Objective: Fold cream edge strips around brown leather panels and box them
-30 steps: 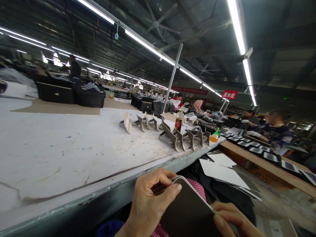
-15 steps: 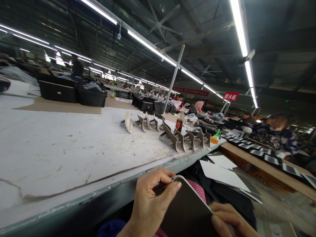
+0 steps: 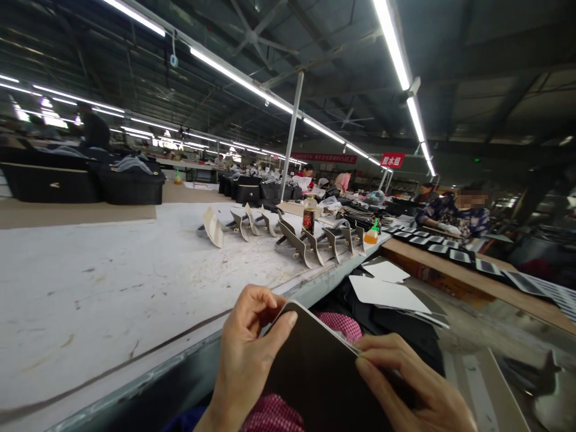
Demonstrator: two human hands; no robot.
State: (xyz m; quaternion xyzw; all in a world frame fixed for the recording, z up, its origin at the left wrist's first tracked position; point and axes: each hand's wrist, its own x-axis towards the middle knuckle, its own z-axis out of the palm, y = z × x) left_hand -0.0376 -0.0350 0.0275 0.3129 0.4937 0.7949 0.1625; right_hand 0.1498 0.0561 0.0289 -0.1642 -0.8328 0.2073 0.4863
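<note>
A dark brown leather panel (image 3: 315, 372) with a pale rounded edge rests over my lap, below the table edge. My left hand (image 3: 247, 354) pinches its upper left corner between thumb and fingers. The fingers of my right hand (image 3: 414, 390) press down on the panel's right edge. A red checked garment (image 3: 337, 324) shows beneath the panel.
The white worktable (image 3: 112, 282) carries rows of folded leather flaps (image 3: 297, 243), a dark bottle (image 3: 308, 219) and an orange glue bottle (image 3: 371, 235). White cut sheets (image 3: 387, 294) lie to the right. Another person (image 3: 454, 216) works at a wooden bench (image 3: 472, 282). Black bags (image 3: 130, 186) stand behind.
The camera has tilted down and turned right, so more of both hands and the panel shows. My right hand has slid further over the panel's right edge.
</note>
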